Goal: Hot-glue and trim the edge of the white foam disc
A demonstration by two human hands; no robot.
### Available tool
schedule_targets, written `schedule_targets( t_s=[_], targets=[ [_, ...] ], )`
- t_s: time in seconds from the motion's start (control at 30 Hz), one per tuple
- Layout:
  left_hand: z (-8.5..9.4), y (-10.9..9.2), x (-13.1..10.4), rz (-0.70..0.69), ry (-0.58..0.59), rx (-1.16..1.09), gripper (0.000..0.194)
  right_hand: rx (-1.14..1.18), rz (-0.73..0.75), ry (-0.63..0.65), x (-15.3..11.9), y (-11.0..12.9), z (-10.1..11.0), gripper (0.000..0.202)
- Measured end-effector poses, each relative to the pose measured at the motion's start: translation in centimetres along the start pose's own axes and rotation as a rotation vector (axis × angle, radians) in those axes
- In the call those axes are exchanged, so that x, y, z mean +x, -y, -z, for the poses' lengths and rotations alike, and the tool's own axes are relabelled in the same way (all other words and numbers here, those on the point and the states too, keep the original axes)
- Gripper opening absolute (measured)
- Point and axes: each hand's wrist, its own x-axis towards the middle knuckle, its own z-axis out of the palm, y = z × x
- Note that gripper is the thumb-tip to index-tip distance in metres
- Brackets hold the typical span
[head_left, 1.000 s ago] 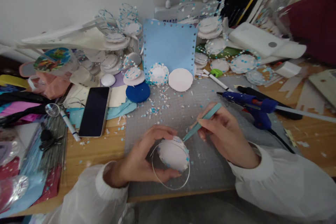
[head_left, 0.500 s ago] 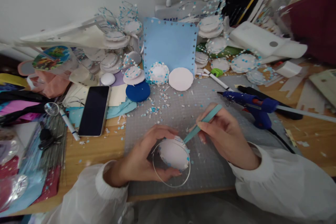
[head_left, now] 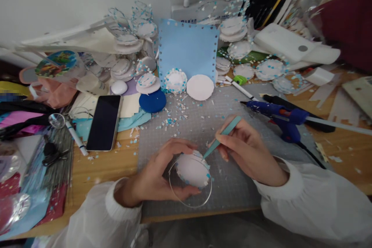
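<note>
My left hand (head_left: 167,172) grips a white paper disc (head_left: 192,169) by its edges, thumb below and fingers above. Small blue and white pieces dot the disc's rim, and a thin wire ring (head_left: 209,197) hangs around its lower side. In my right hand (head_left: 242,145) is a pair of teal tweezers (head_left: 222,137), pinched between thumb and fingers. Their tips reach the disc's upper right rim; whether a piece is between them is too small to tell. Under both hands lies a grey gridded cutting mat (head_left: 232,197), with tiny blue and white confetti pieces (head_left: 171,121) scattered beyond the disc.
A blue glue gun (head_left: 279,114) with its cord lies at right. Left of the mat are a phone (head_left: 104,123), a white pen (head_left: 76,137) and a blue round lid (head_left: 152,101). Behind stand a blue card (head_left: 188,48) and several decorated white discs (head_left: 175,80).
My right hand and the tweezers have shifted slightly left, the tips moving a little further onto the disc's rim. My left hand and the disc stay in place.
</note>
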Motion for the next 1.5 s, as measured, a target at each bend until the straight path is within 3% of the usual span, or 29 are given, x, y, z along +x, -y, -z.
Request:
schedule_targets(
  t_s=[0.27, 0.93, 1.33, 1.5],
  targets=[
    [-0.1, 0.0, 0.0, -0.004, -0.029, -0.006, 0.071, 0.007, 0.020, -0.060, 0.2, 0.4, -0.2, 0.023],
    [-0.1, 0.0, 0.0, 0.013, -0.025, -0.013, 0.071, -0.003, 0.026, 0.001, -0.1, 0.2, -0.1, 0.022],
    [0.0, 0.0, 0.0, 0.013, -0.025, -0.001, 0.070, 0.122, 0.036, -0.252, 0.7, 0.8, 0.0, 0.015],
    [0.1, 0.0, 0.3, 0.068, 0.001, 0.091, 0.064, 0.247, -0.026, -0.248, 0.9, 0.8, 0.2, 0.017]
  ],
)
